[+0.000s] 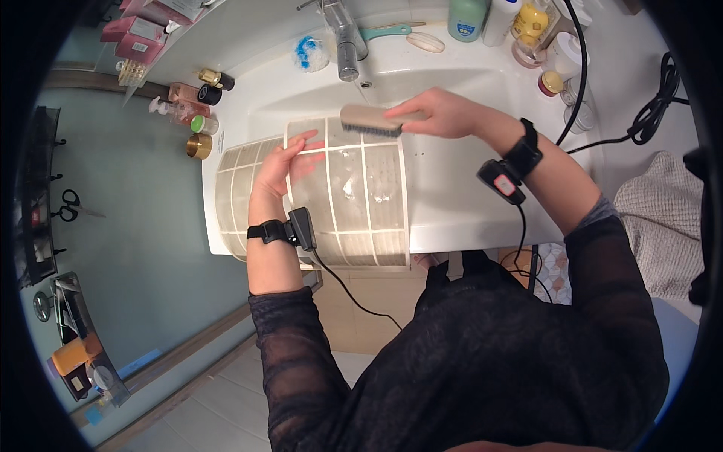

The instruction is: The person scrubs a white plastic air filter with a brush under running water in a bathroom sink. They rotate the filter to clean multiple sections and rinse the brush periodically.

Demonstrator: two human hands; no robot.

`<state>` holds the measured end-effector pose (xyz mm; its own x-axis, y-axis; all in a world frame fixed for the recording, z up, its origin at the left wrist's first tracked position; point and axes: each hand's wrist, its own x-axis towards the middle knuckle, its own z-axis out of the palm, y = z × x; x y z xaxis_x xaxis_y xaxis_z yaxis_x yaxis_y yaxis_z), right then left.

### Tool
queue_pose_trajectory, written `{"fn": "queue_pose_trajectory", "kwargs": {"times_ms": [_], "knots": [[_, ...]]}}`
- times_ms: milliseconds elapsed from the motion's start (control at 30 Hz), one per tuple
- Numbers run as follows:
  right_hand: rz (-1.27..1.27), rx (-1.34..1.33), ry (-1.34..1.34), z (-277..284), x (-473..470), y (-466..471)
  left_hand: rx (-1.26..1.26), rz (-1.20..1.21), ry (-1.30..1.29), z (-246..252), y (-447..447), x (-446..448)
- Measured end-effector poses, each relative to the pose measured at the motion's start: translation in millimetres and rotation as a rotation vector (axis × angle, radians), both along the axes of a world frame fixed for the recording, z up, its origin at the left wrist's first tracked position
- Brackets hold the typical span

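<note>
A curved mesh filter panel point(345, 186) with a white grid frame lies across the sink's front rim, wet patches shining on it. My left hand point(288, 161) grips its left edge, with some fingers behind the mesh and visible through it. Under my left forearm, a second mesh section point(234, 186) extends to the left; whether the two are joined is hidden. My right hand point(438, 116) holds a scrubbing brush point(367, 118) by one end. Its dark bristles face down at the top of the panel; I cannot tell whether they touch.
Around the white sink point(457, 198) stand a chrome faucet point(344, 45), a mesh sponge point(310, 53), a soap bar point(425, 42) and several bottles point(467, 20). Black cables run from both wrist devices. A cable bundle point(655, 107) and a towel point(658, 220) are at right.
</note>
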<state>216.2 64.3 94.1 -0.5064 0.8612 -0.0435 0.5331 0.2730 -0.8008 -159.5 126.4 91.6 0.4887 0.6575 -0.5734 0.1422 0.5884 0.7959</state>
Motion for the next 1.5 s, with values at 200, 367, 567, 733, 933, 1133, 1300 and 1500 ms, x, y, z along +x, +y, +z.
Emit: {"fn": "queue_pose_trajectory", "kwargs": {"times_ms": [200,367,567,733,933,1133,1300,1500], "knots": [[-0.107,-0.168,-0.257,-0.3,42.7,-32.3,0.015,0.026,0.019,-1.2,-2.0,-4.2],[-0.075,0.173,0.131,0.5,20.4,-16.1,-0.022,0.005,0.026,0.9,1.3,0.0],[-0.033,-0.133,-0.266,-9.1,32.2,-27.9,0.017,0.017,0.063,15.2,-4.3,1.8],[-0.239,-0.169,0.005,-10.6,58.8,-12.1,-0.008,0.031,0.085,10.8,-6.7,1.7],[0.001,0.054,0.120,-0.1,-56.4,-22.0,-0.056,0.009,-0.086,2.1,4.6,7.8],[-0.296,0.003,-0.100,4.7,-52.5,3.4,-0.050,-0.132,-0.105,-14.2,8.0,18.2],[-0.051,0.146,0.056,-0.7,-68.2,1.4,0.023,-0.223,-0.071,-19.5,12.7,30.1],[-0.304,0.135,-0.307,12.4,-69.5,9.9,0.020,-0.267,-0.130,-16.2,14.5,35.1]]}}
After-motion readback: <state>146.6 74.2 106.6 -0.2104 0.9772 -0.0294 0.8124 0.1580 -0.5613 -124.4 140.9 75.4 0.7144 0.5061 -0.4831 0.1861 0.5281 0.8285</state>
